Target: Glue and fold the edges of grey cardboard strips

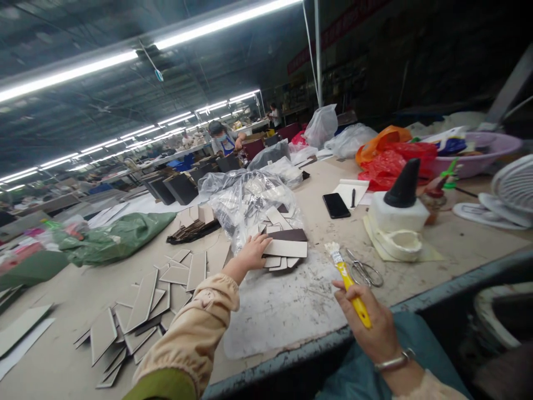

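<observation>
My right hand [368, 319] is wrapped round the yellow handle of a paintbrush [343, 272], its pale bristles pointing away from me, above the table's front edge. Small scissors [363, 269] lie just beyond that hand. My left hand [252, 253] stretches forward, palm down, its fingers spread over the left end of a pale rectangular board piece [287, 248]. This piece lies on a pile of similar pieces, one of them dark brown [289, 235], at the mouth of a clear plastic bag [250, 194]. The undersides of the left fingers are hidden.
Loose board pieces [141, 300] are scattered at left, with a small stack [194, 222] behind. A phone [336, 205], a white container with a black cone [397, 211], a tape roll [402, 244] and a purple basin [478, 153] occupy the right. A co-worker [225, 139] stands farther back.
</observation>
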Action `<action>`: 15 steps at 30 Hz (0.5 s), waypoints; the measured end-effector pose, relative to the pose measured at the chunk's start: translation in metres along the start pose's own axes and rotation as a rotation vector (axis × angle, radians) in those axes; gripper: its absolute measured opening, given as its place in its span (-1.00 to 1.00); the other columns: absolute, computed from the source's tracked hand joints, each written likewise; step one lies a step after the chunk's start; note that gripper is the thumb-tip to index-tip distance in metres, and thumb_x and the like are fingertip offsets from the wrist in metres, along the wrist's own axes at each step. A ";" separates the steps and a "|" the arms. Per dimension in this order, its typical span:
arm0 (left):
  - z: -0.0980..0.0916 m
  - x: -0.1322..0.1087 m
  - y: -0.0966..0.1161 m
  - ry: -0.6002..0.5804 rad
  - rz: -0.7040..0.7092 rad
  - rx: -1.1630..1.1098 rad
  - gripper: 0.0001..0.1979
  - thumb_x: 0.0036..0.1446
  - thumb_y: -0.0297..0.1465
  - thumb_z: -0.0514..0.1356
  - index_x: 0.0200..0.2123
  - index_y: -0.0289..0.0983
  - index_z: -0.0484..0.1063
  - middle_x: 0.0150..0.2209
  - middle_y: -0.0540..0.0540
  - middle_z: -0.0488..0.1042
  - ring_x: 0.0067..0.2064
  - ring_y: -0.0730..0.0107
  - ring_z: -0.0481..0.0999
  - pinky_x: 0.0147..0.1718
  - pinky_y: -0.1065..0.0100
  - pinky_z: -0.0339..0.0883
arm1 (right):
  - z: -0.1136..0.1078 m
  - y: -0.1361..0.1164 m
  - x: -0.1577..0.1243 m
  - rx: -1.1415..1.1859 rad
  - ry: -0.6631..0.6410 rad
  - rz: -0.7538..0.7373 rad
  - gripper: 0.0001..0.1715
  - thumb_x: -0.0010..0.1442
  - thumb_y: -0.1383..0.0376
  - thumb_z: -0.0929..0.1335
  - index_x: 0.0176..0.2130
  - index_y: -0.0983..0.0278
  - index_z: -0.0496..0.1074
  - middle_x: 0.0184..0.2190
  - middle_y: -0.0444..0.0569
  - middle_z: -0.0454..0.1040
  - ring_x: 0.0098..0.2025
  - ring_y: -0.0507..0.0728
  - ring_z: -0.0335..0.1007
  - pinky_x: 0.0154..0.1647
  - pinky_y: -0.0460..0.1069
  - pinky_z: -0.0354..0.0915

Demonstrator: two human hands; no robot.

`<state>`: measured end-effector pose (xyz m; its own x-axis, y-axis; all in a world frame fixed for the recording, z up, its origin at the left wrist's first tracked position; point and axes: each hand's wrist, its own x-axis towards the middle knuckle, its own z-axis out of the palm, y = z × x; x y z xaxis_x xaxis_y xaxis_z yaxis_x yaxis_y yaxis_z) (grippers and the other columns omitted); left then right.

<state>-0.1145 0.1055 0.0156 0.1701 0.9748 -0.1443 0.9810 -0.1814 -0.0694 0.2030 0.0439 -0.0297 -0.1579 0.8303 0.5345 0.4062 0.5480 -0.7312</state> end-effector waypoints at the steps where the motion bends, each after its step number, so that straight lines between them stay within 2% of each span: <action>1: 0.001 0.004 0.000 -0.014 0.004 -0.004 -0.22 -0.13 -0.47 0.17 0.22 -0.22 0.02 0.25 -0.21 0.05 0.27 -0.01 -0.05 0.20 -0.06 -0.14 | 0.000 0.000 0.000 0.000 0.002 0.000 -0.86 0.21 0.19 0.29 -0.35 0.16 0.22 -0.21 -0.04 0.56 -0.25 0.12 0.52 -0.27 -0.03 0.42; 5: 0.001 0.020 0.003 -0.026 0.032 -0.001 -0.30 -0.21 -0.50 0.19 0.11 -0.24 0.19 0.05 -0.23 0.27 0.10 0.02 0.24 0.15 -0.03 -0.02 | 0.000 -0.003 0.002 -0.001 0.005 0.005 -0.84 0.22 0.18 0.28 -0.36 0.17 0.23 -0.22 -0.06 0.56 -0.25 0.11 0.52 -0.28 -0.03 0.42; 9: -0.008 0.018 0.005 0.005 0.009 -0.009 -0.49 -0.23 -0.45 0.24 -0.09 -0.28 0.33 -0.11 -0.19 0.31 -0.03 0.05 0.33 0.09 0.02 0.07 | 0.000 -0.008 0.002 0.033 0.047 0.064 -0.80 0.22 0.14 0.27 -0.38 0.18 0.24 -0.24 -0.06 0.57 -0.27 0.10 0.52 -0.25 -0.03 0.41; 12: -0.017 -0.007 0.007 0.044 -0.037 -0.029 -0.50 -0.18 -0.37 0.24 -0.08 -0.29 0.29 -0.11 -0.20 0.28 -0.04 0.07 0.32 0.02 0.10 0.17 | 0.000 -0.010 0.000 0.081 0.074 0.118 -0.79 0.23 0.12 0.25 -0.36 0.19 0.27 -0.25 -0.05 0.56 -0.26 0.11 0.51 -0.24 -0.03 0.40; 15: -0.021 -0.054 0.015 0.153 -0.069 -0.133 -0.48 -0.11 -0.37 0.20 -0.01 -0.27 0.21 -0.09 -0.18 0.24 -0.02 0.13 0.31 -0.01 0.17 0.22 | -0.002 -0.010 -0.001 0.128 0.087 0.154 -0.79 0.23 0.12 0.24 -0.27 0.20 0.32 -0.27 -0.06 0.56 -0.27 0.10 0.51 -0.25 -0.04 0.39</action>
<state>-0.1070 0.0530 0.0427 0.1048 0.9945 0.0082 0.9927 -0.1051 0.0584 0.2008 0.0377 -0.0217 -0.0225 0.8964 0.4426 0.3013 0.4282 -0.8520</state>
